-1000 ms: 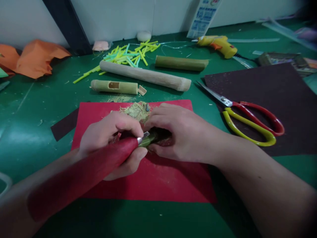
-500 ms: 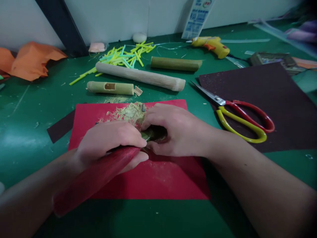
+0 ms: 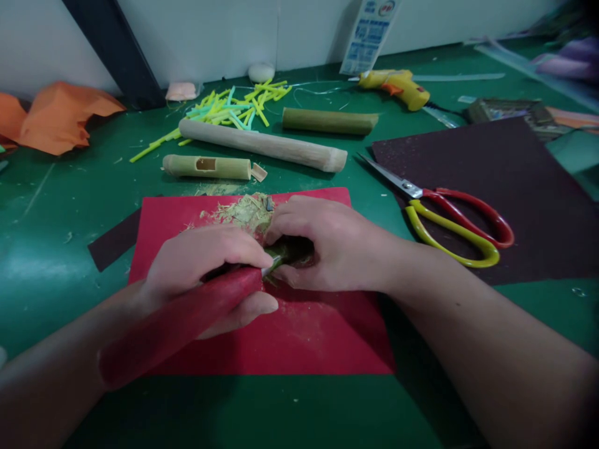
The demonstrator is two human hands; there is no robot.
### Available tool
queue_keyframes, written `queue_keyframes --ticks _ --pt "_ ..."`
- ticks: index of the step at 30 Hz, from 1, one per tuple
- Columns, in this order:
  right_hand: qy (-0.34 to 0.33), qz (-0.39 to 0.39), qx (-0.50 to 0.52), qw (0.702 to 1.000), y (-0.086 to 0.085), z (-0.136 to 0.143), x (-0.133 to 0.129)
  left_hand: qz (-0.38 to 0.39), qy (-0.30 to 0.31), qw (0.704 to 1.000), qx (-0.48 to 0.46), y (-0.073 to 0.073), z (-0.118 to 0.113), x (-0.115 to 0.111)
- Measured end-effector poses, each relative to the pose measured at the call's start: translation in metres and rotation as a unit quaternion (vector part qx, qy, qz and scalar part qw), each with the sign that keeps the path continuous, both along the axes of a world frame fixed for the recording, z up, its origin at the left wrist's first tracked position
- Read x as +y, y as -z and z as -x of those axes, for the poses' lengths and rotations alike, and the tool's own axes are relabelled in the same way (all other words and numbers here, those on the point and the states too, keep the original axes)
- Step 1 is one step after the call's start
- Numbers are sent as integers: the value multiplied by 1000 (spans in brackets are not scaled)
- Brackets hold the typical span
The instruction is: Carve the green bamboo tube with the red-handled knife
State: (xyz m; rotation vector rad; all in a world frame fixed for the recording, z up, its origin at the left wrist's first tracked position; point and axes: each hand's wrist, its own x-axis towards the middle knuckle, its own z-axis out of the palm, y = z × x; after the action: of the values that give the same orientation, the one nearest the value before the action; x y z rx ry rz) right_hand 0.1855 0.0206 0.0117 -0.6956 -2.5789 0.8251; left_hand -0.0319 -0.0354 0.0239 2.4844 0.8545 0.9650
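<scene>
Over a red sheet [image 3: 299, 349], my left hand [image 3: 206, 255] is closed around a carving knife [image 3: 178, 324] with a thick red handle. Its handle end points down toward me, and a short bit of metal blade shows at the fingertips. My right hand [image 3: 327, 243] curls around a piece of green bamboo [image 3: 277, 260], which mostly hides in the shadow of the fingers. The blade meets the bamboo between the two hands; its tip cannot be made out. Just beyond them lies a heap of pale shavings [image 3: 248, 212].
Behind the sheet lie a bamboo tube with a cut-out window [image 3: 234, 168], a pale wooden stick [image 3: 262, 144], a green bamboo tube [image 3: 327, 121] and yellow-green sticks [image 3: 229, 106]. Scissors [image 3: 435, 218] rest partly on dark paper [image 3: 538, 237] at right, below a yellow glue gun [image 3: 397, 87].
The knife handle has swung slightly up, and my left thumb has dropped away from the fingers, baring more of the blade. My right hand stays around the bamboo. The view shifts slightly.
</scene>
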Motion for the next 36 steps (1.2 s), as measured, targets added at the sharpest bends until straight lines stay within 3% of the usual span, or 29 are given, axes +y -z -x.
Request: queue_keyframes --ticks 9,18,36 --pt "4 2 -4 1000 0 0 0 -20 -55 998 32 -1 3 -5" --pt "0 13 -4 1000 2 0 1 -16 -104 994 -33 -1 1 -11" --pt "0 28 -6 1000 0 0 1 17 -87 995 -38 -5 5 -6"
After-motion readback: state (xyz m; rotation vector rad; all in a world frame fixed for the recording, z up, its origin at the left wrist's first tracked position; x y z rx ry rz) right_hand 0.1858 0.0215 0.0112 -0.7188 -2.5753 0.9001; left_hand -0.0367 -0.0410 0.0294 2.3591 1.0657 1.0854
